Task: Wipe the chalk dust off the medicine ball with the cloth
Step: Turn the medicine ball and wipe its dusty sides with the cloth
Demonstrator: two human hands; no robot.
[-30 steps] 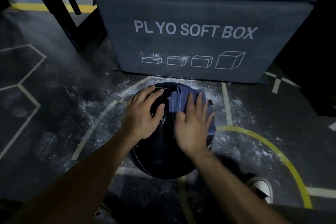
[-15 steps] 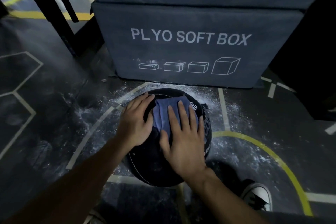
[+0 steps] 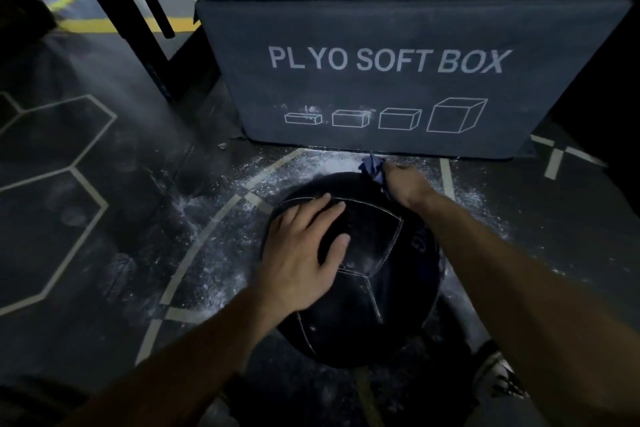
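Observation:
A black medicine ball with pale seams sits on the dark gym floor, with white chalk dust scattered around it. My left hand rests flat on the ball's near-left top, fingers spread. My right hand reaches over the ball's far right edge and grips a bunched blue cloth, which sticks up beside the fingers. Most of the cloth is hidden behind the hand and the ball.
Two stacked grey plyo soft boxes stand right behind the ball. A black rack upright leans at the far left. My shoe is beside the ball at the lower right. White and yellow lines cross the floor.
My right hand has slid with the cloth from the ball's top over to its far right edge, bunching the cloth. My left hand has shifted onto the ball's top. The camera came closer.

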